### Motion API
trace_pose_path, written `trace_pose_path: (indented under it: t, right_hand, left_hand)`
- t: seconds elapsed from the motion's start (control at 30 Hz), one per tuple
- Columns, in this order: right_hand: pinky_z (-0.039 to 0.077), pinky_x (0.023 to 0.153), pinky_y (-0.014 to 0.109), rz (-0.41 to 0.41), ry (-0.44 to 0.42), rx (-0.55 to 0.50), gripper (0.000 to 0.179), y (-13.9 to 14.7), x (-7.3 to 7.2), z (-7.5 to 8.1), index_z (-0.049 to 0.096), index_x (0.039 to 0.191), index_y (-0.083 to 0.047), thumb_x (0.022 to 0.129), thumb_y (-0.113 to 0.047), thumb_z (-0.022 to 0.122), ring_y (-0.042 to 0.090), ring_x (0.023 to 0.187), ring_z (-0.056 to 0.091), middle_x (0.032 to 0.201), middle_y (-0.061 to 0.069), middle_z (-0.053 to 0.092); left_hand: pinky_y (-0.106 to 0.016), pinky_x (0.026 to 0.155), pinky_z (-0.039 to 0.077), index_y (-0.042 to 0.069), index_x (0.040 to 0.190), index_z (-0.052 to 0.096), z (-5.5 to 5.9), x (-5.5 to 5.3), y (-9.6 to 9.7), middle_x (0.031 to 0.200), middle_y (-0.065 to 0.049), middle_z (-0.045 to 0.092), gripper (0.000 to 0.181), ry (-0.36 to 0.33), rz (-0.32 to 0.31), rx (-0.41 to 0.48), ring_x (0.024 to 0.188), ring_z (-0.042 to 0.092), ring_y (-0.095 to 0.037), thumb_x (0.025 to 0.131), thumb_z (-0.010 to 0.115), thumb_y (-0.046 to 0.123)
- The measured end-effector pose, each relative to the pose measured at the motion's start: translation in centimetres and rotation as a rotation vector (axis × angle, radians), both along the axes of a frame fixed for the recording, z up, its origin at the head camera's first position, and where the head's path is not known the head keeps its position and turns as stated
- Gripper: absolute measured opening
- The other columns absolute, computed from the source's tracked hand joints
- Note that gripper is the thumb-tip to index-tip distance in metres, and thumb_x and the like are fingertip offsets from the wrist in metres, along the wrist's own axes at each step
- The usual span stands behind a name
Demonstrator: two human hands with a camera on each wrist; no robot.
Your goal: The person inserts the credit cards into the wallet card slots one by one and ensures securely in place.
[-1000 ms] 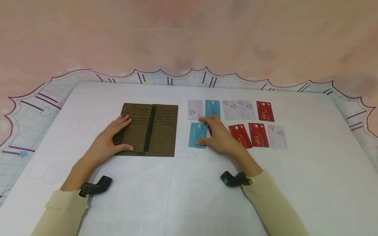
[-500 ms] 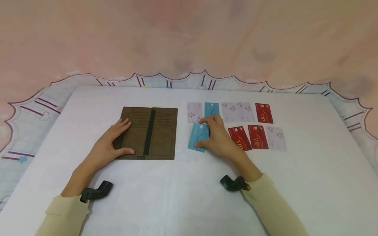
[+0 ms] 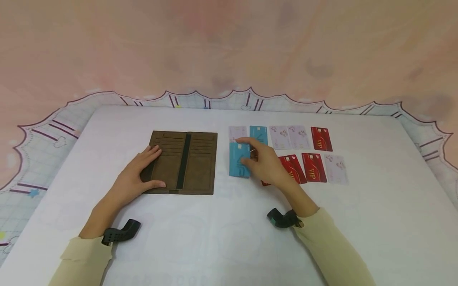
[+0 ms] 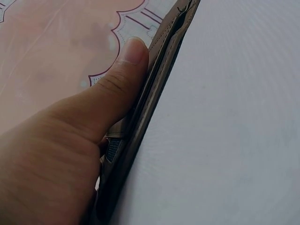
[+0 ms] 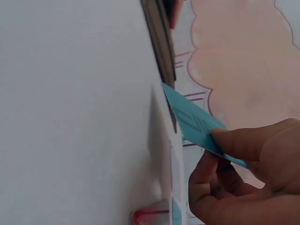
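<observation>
My right hand (image 3: pixel 266 165) pinches a blue VIP card (image 3: pixel 239 161) between thumb and fingers. In the right wrist view the blue card (image 5: pixel 194 122) tilts, one corner close to the table surface. An open brown wallet (image 3: pixel 198 169) with card slots and a dark middle band lies to its left. On the wallet's left part rests my left hand (image 3: pixel 134 174), thumb and fingers spread. The left wrist view has my left thumb (image 4: pixel 126 70) lying along the wallet (image 4: pixel 154 89); its other fingers are hidden there.
Behind the right hand lie a pale card (image 3: pixel 237 132), another blue card (image 3: pixel 258 134), more pale cards (image 3: pixel 289 137) and a red card (image 3: pixel 321 139). Nearer are red cards (image 3: pixel 314 167) and a pale card (image 3: pixel 336 169). One red card is partly under the right hand. A white cloth (image 3: pixel 222 238) covers the table.
My right hand has lifted the blue card off the table, and it now overlaps the pale card behind. A red card's edge shows below the hand. My left hand stays on the wallet.
</observation>
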State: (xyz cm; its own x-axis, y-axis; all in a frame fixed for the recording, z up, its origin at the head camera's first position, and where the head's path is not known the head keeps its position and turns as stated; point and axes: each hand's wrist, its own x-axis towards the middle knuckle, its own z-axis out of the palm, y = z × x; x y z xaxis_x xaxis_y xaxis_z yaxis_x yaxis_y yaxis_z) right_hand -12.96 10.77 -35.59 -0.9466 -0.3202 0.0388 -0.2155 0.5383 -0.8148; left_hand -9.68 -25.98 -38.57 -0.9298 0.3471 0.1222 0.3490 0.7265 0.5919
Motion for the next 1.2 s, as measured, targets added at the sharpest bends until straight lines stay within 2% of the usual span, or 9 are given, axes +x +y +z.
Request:
trace_pose_path:
  t: [0.17,0.3,0.57,0.8,0.97,1.07,1.2]
  right_hand:
    - [0.052,0.064,0.031,-0.02,-0.006,-0.082,0.049,-1.4,-1.2,0.6,0.053,0.135,-0.024,0.09,-0.011,0.067,0.02,0.092,0.056,0.102,0.004,0.055]
    - [0.051,0.064,0.032,-0.038,-0.015,-0.156,0.048,-2.8,-1.9,0.9,0.055,0.134,-0.026,0.089,-0.015,0.069,0.018,0.092,0.057,0.104,0.002,0.056]
    - [0.045,0.056,0.029,-0.026,0.009,-0.2,0.048,-5.4,-3.3,0.9,0.057,0.133,-0.026,0.088,-0.016,0.071,0.018,0.081,0.055,0.086,0.005,0.055]
    - [0.047,0.058,0.028,-0.006,-0.014,-0.27,0.048,-7.1,-4.3,0.9,0.057,0.134,-0.025,0.089,-0.015,0.07,0.02,0.079,0.055,0.086,0.007,0.057]
    - [0.052,0.065,0.028,-0.01,-0.038,-0.309,0.049,-8.3,-4.8,0.7,0.057,0.134,-0.026,0.088,-0.017,0.071,0.019,0.081,0.058,0.09,0.006,0.058]
    - [0.052,0.066,0.028,-0.012,-0.041,-0.316,0.05,-9.0,-5.0,0.7,0.057,0.134,-0.026,0.087,-0.017,0.072,0.018,0.081,0.059,0.09,0.006,0.058]
    - [0.049,0.061,0.027,-0.032,-0.029,-0.355,0.051,-9.9,-5.4,0.8,0.059,0.132,-0.023,0.085,-0.015,0.074,0.017,0.075,0.057,0.084,0.007,0.058]
  left_hand:
    - [-0.058,0.111,0.014,0.008,0.149,0.034,0.1,-0.1,0.0,0.155,-0.015,0.025,0.093,0.003,-0.008,-0.005,0.143,0.014,-0.037,0.072,0.084,0.028]
    - [-0.057,0.111,0.013,0.009,0.149,0.034,-0.1,-0.2,0.1,0.155,-0.014,0.026,0.094,0.006,-0.013,-0.003,0.143,0.014,-0.035,0.072,0.084,0.028]
    - [-0.057,0.111,0.014,0.01,0.15,0.034,-0.5,-0.3,0.0,0.155,-0.013,0.027,0.095,0.01,-0.011,-0.001,0.143,0.014,-0.035,0.072,0.084,0.03]
    - [-0.058,0.111,0.014,0.01,0.15,0.033,-0.4,-0.2,-0.1,0.155,-0.012,0.027,0.094,0.001,-0.005,0.008,0.143,0.014,-0.035,0.072,0.084,0.03]
    - [-0.051,0.114,0.013,0.008,0.149,0.034,-0.2,0.0,-0.1,0.154,-0.013,0.028,0.095,0.02,-0.002,-0.01,0.143,0.015,-0.033,0.072,0.085,0.028]
    - [-0.055,0.112,0.015,0.008,0.149,0.033,-0.1,0.1,0.0,0.154,-0.013,0.027,0.095,0.006,0.003,-0.018,0.143,0.015,-0.033,0.072,0.084,0.028]
    - [-0.063,0.107,0.019,0.01,0.151,0.031,0.1,0.2,0.0,0.155,-0.011,0.025,0.096,-0.023,0.012,-0.036,0.143,0.014,-0.034,0.073,0.083,0.033]
